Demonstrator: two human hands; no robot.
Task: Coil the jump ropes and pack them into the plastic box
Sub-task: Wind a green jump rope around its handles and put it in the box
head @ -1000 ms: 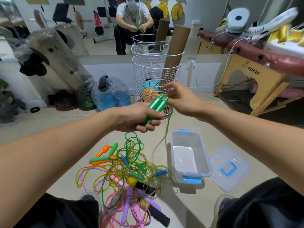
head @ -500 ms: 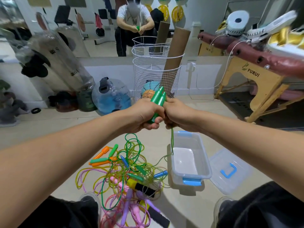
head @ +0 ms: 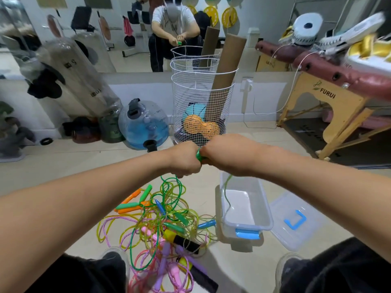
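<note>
Nearest, on the floor between the person's shoes, lies the rope pile (head: 160, 225): thin plastic cords in green, yellow, pink and purple looped through each other, with orange, green, blue, pink and black-and-yellow handles sticking out. Cords like these look light and springy; they likely snag on one another and uncoil once released, so each rope is best lifted by its stiff handles, not by a loop from the tangle. Just right of the pile stands the box (head: 262, 208), open, with blue latches; its lid (head: 296, 233) lies on the floor beside it. A green cord (head: 226, 191) hangs from the hands and trails down over the box; whether it touches the bottom I cannot tell. Above, the left hand (head: 183, 160) and right hand (head: 220, 154) are pressed knuckle to knuckle, both clenched round the green handles (head: 198, 155), of which only a sliver shows between them. Holding both handles together in one fist should give a firm core to wind the slack cord round. Farther off stand a wire basket (head: 201, 106) with balls and cardboard tubes, then a mirror.
</note>
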